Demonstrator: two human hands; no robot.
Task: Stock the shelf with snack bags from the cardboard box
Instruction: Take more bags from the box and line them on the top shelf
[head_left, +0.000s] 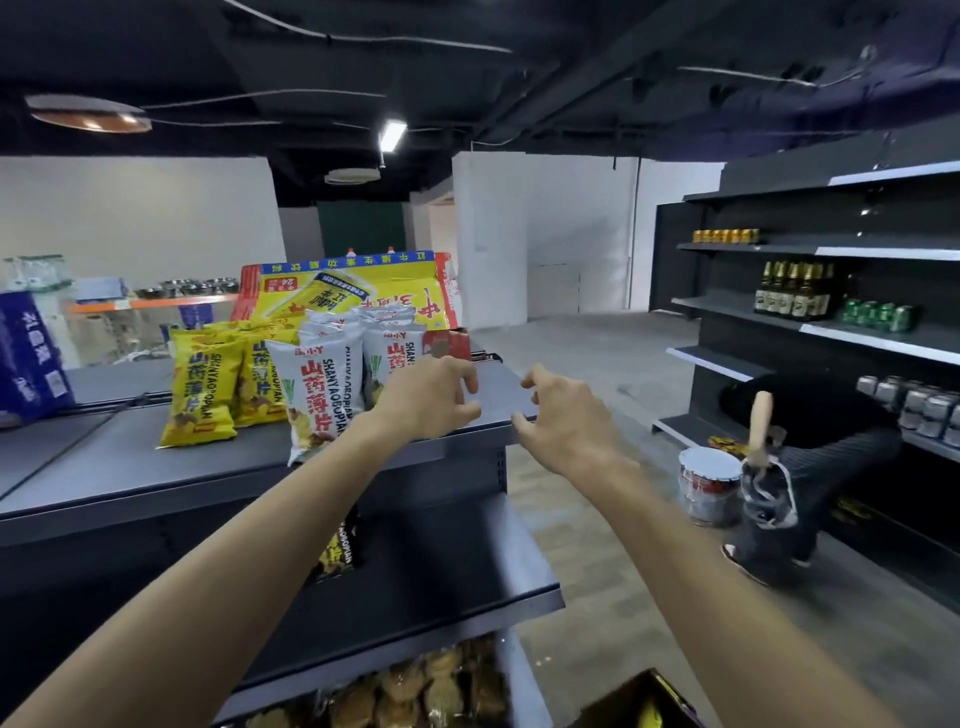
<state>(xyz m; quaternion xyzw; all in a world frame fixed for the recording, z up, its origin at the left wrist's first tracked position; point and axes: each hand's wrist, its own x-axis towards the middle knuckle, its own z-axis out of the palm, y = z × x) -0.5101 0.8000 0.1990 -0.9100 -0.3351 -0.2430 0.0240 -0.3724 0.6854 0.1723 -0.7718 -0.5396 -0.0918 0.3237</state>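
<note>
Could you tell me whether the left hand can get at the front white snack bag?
Probably yes: the left hand is right beside the front white snack bag, holding nothing, with nothing between.

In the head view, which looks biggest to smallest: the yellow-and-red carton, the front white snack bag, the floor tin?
Yellow-and-red carton
Front white snack bag
Floor tin
The bag is nearest, which flatters it.
</note>
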